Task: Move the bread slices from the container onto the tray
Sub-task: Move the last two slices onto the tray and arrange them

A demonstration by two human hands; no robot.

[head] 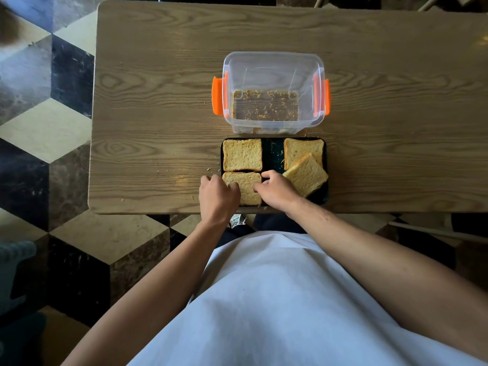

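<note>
A dark tray (273,154) lies at the table's near edge with several bread slices on it. One slice (242,155) lies at the far left, one (301,149) at the far right, and a tilted slice (306,175) rests partly on top of that one. A near-left slice (247,187) sits between my hands. My left hand (217,196) grips its left edge and my right hand (276,190) touches its right edge, fingers curled. Behind the tray stands the clear container (272,59) with orange latches; it holds only crumbs.
The wooden table (158,101) carries scattered crumbs around the tray. A tiled floor with a cube pattern lies to the left. My white apron fills the lower view. Chair parts show at the far right.
</note>
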